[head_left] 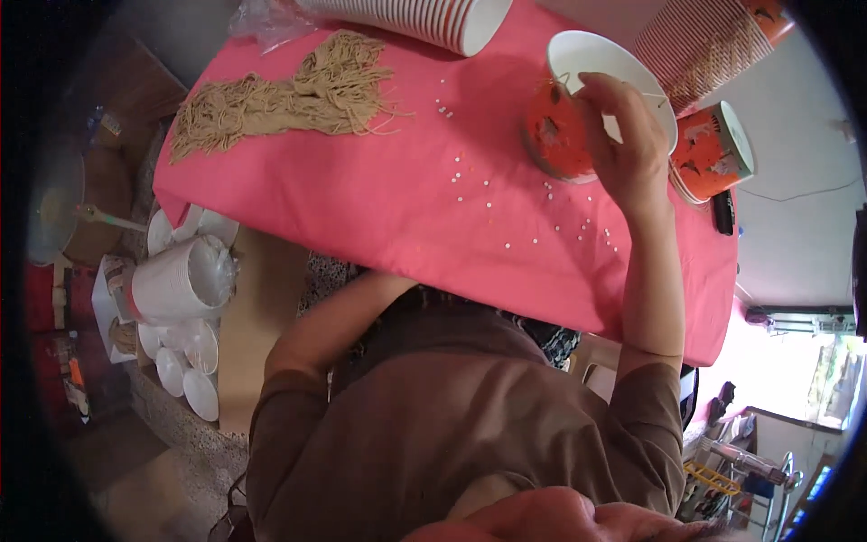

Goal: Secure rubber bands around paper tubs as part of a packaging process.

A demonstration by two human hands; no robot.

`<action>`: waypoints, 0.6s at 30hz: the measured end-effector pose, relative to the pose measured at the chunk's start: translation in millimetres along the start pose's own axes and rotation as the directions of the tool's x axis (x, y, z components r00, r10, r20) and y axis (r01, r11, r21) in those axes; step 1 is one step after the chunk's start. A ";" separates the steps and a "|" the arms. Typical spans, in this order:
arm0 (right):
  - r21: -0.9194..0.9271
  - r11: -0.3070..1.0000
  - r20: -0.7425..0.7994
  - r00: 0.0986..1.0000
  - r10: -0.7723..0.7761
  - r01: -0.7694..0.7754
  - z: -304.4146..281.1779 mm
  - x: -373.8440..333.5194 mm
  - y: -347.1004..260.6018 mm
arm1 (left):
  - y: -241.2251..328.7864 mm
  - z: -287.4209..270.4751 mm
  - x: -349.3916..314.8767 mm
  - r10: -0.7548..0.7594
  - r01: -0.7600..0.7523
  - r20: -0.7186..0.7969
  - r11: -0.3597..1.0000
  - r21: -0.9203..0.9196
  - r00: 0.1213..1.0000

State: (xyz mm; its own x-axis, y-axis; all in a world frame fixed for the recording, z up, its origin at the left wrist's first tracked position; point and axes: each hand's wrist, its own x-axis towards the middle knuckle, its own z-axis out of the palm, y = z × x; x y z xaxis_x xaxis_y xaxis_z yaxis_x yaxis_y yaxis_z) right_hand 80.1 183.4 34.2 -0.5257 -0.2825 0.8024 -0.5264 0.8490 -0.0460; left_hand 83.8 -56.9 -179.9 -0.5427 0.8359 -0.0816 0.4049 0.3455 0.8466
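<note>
An orange patterned paper bucket with a white inside stands at the right side of the pink-covered table. My right hand is over its near rim, with thumb and fingers closed together beside a thin tan cord at the bucket's left wall. The fingertips appear to pinch this cord, though the hand hides part of it. Another bit of cord shows at the bucket's right wall. My left forearm reaches to the table's front edge, where the cloth covers the hand and its fingers.
A bundle of tan cords lies at the table's left. Behind are nested white buckets; at right stand a tall bucket stack and another orange bucket. Small white bits dot the pink cloth. White tubs sit lower left.
</note>
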 end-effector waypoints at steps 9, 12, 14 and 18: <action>-0.003 1.000 0.018 0.999 0.030 -0.030 4.3 3.3 -4.2 | 0.7 -6.1 8.9 -0.025 0.024 -0.017 0.999 -0.035 1.000; -0.008 1.000 0.028 0.999 0.019 -0.019 7.5 3.5 -2.3 | -0.3 -7.7 5.4 -0.030 0.029 -0.019 0.999 -0.046 0.999; -0.010 0.999 0.027 0.999 0.035 -0.035 8.4 4.4 -2.6 | -1.6 -6.8 5.3 -0.036 0.035 -0.017 0.998 -0.056 0.999; -0.011 0.999 -0.001 0.999 0.045 -0.045 10.4 6.1 -2.0 | -3.1 -8.5 14.2 -0.047 0.046 -0.015 0.996 -0.077 0.999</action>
State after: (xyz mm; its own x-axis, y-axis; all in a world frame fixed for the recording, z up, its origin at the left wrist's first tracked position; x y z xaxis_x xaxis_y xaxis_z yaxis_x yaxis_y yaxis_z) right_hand 71.1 175.3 32.9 -0.5482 -0.2436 0.8001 -0.4947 0.8658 -0.0753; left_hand 68.6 -49.7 -179.2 -0.5724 0.8121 -0.1131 0.3221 0.3496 0.8798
